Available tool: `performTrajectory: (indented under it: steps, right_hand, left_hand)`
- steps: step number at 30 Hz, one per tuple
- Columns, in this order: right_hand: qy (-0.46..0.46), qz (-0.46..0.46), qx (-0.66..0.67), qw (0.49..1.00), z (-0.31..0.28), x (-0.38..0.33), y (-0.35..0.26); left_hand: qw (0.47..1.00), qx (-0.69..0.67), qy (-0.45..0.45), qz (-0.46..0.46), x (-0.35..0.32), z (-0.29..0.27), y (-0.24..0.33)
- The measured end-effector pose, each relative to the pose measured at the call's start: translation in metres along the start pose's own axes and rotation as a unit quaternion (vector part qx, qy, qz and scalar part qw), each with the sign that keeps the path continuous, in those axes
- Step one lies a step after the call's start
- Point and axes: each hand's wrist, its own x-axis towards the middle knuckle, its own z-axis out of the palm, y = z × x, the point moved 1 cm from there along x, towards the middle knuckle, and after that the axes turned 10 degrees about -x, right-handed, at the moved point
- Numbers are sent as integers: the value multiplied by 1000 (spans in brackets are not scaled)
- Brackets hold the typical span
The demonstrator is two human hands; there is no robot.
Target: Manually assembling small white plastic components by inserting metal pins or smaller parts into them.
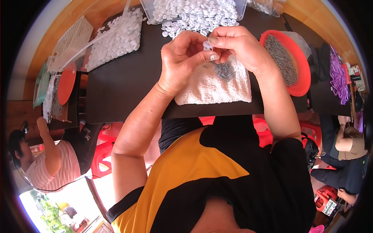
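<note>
Together, both hands [176,58] narrow around a white piece [208,46], bare tabletop [124,89] from towel [210,93] to left edge.

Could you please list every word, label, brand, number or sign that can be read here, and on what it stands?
No text can be read.
White label by the red stool, lower right: too small.
Pale package near the purple strips: too small.
Dark trousers of a co-worker, left: pale marks, unclear if letters.
White piece in the left hand and right hand: no lettering discernible.
</note>
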Motion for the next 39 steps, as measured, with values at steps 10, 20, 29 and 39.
performTrajectory:
  steps: [10, 20, 29, 39]
  right_hand:
    - [-18, -11, 57, 998, 19, -10, -9]
    - [-54, -21, 155, 986, 21, -6, -2]
    - [48, -29, 46, 997, 18, 6, -12]
    - [176, -299, -322, 881, 70, 187, -128]
  left_hand:
    - [980, 156, -16, 124, -5, -6, 6]
    - [995, 32, -39, 91, -3, -2, 18]
    - [997, -46, 55, 18, 2, -7, -8]
    - [946, -55, 259, -185, 20, -32, -17]
